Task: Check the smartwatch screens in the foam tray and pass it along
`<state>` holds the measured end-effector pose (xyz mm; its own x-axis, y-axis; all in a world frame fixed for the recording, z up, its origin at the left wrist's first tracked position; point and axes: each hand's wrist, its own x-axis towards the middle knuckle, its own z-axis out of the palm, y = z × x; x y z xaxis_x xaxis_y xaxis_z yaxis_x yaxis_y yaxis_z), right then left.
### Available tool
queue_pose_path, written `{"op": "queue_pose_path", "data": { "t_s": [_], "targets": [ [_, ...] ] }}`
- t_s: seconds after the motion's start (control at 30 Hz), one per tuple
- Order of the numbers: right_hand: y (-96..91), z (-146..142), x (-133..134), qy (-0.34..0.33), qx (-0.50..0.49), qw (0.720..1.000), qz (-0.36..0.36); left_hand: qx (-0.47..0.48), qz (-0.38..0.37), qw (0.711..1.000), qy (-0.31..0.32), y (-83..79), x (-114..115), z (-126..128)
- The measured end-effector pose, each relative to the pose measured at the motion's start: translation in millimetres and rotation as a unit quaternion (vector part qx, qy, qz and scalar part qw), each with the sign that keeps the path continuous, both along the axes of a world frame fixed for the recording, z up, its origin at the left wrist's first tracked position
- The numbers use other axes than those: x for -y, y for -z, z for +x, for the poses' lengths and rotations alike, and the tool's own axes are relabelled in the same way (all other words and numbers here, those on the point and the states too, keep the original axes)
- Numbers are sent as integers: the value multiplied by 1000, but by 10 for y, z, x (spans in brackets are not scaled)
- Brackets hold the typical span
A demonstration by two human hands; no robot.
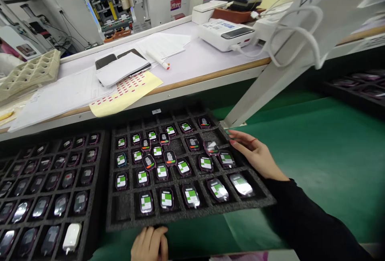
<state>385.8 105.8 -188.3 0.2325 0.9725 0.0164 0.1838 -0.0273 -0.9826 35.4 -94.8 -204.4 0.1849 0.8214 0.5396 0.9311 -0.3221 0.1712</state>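
Observation:
A black foam tray [192, 209] with square compartments sits in the middle, filled with small dark-rimmed devices that look like smartwatches. Many carry a green-and-white label, like the watch [166, 199] in the front row; several others, such as the watch [170, 158], show small text with an orange-green strip and rest across the dividers. My right hand [260, 154] grips the tray's right edge, thumb and finger against its side. Close to the tray's front edge, my left hand [149, 244] is closed with its fingers curled; its fingertips are hidden.
At left stands another foam tray [100, 172] of similar devices, one white device [72, 237] among them. A green mat [325, 144] lies below. Behind, a shelf [210, 66] holds papers, phones and a white box [224, 34]. A slanted white post [270, 72] stands right of the tray.

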Motion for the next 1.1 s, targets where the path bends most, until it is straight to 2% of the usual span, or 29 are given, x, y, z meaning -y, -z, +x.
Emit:
{"op": "queue_pose_path", "data": {
  "t_s": [0.53, 1.1],
  "targets": [
    [-80, -54, 23, 61, -40, 996, -60, 19, -25, 999, 5, -28, 22, 11],
    [-113, -68, 33, 66, -53, 993, -84, 27, -35, 999, 19, -32, 12, 4]
  ]
}}
